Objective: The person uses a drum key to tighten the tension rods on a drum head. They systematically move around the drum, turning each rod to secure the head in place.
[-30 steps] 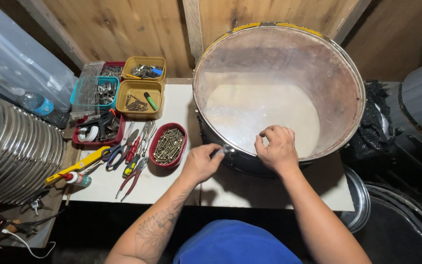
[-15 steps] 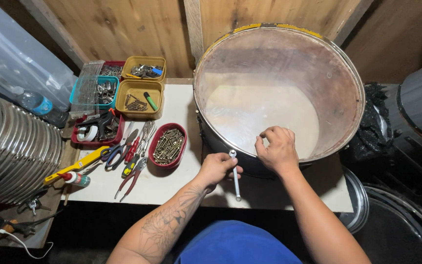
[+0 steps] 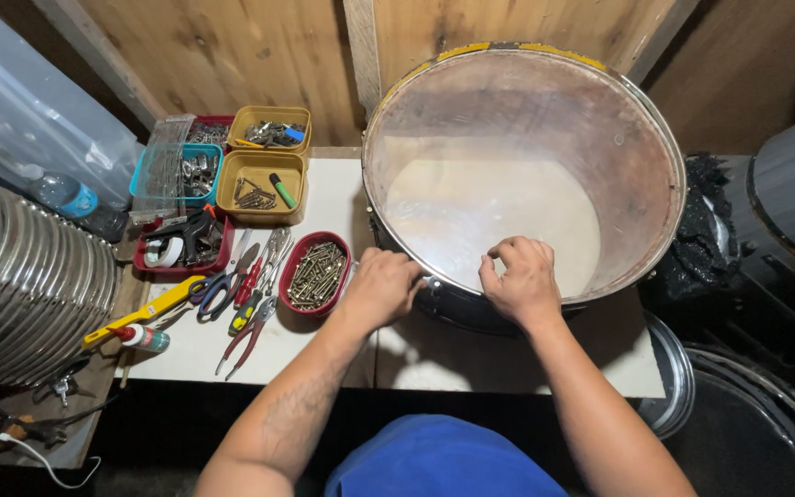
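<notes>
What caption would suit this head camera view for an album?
Both hands, left hand and right hand, rest on a drum's near rim beside a red tray of screws.

clear plastic bag [image 3: 163, 166] over teal tray [image 3: 190, 175]

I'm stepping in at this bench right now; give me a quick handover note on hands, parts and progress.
Left hand grips the near rim of the large round metal-hooped drum, fingers curled shut; what it holds is hidden.
Right hand rests on the translucent drumhead just inside the rim.
Red oval tray of screws and pliers lie left of the drum.
Progress on the rim fittings cannot be judged.
</notes>
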